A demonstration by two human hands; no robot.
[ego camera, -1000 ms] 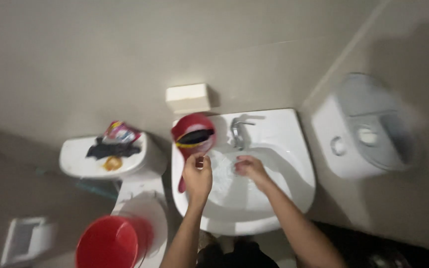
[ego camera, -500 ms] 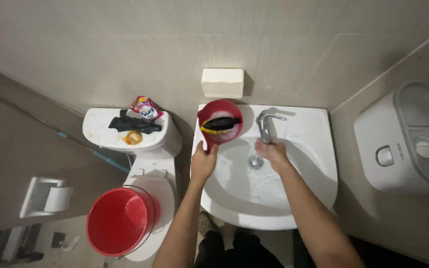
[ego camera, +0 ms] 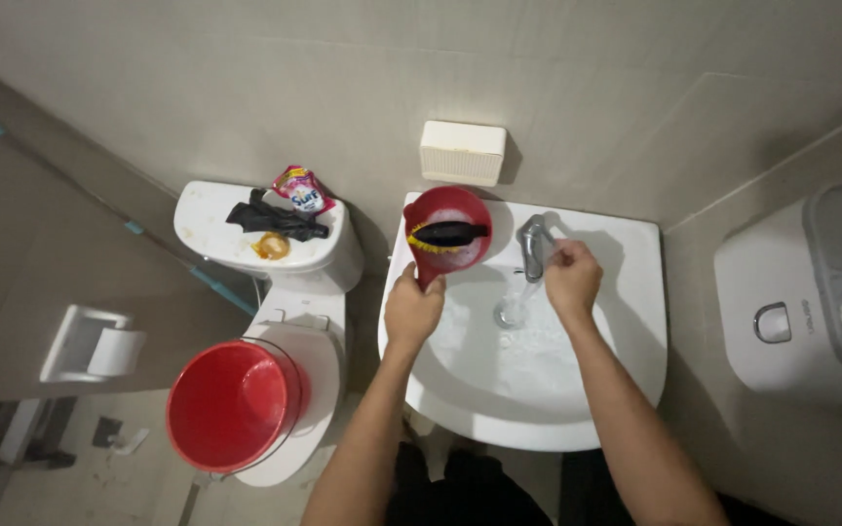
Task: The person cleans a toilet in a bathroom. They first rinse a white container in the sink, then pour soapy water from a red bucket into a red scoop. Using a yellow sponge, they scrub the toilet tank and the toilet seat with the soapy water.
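My left hand (ego camera: pixel 413 310) grips the handle of a red dipper (ego camera: pixel 447 234) that rests on the left rim of the white sink (ego camera: pixel 626 370). A black brush with yellow bristles (ego camera: pixel 448 236) lies inside the dipper. My right hand (ego camera: pixel 573 281) is curled up against the chrome tap (ego camera: pixel 533 245), fingers closed on its side. Water runs from the tap down to the drain (ego camera: pixel 511 314), and the basin is wet.
A white soap box (ego camera: pixel 463 152) hangs on the wall above the sink. The toilet (ego camera: pixel 289 292) stands to the left, with a red bucket (ego camera: pixel 232 403) on its seat and a black cloth and pink sachet on the tank. A white water heater (ego camera: pixel 811 302) is on the right wall, a paper holder (ego camera: pixel 90 343) far left.
My right hand has risen from the basin to the tap, and water now runs. My left hand stays on the dipper's handle. The view has shifted so the sink sits more central.
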